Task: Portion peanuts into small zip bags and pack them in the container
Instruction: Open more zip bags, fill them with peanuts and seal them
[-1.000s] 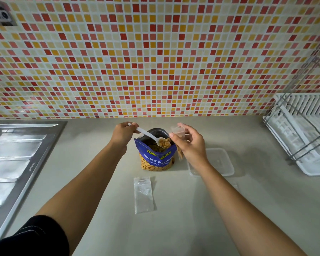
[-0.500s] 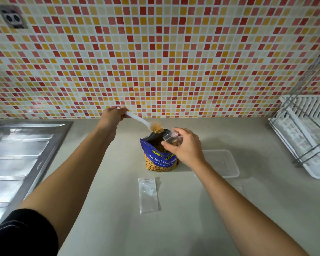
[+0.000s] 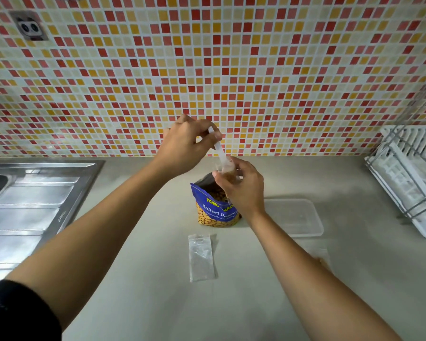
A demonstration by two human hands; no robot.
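Note:
A blue salted-peanut pouch (image 3: 215, 211) stands open on the counter. My right hand (image 3: 242, 190) holds a small clear zip bag (image 3: 229, 173) just above the pouch's mouth; peanuts show inside the bag. My left hand (image 3: 187, 143) grips the handle of a white plastic spoon (image 3: 219, 151), tilted steeply so its bowl dips into the zip bag. A flat zip bag with nothing in it (image 3: 201, 257) lies in front of the pouch. A clear rectangular container (image 3: 303, 217) sits to the pouch's right, partly hidden by my right wrist.
A steel sink drainboard (image 3: 27, 212) fills the left side. A white dish rack with wire frame (image 3: 408, 178) stands at the right edge. The mosaic-tiled wall (image 3: 231, 70) rises behind the counter. Another flat clear bag (image 3: 322, 257) lies by my right forearm.
My left hand swung the loaded spoon up from the pouch, over to the right, and tipped its bowl down into the zip bag. My right hand lifted the bag slightly.

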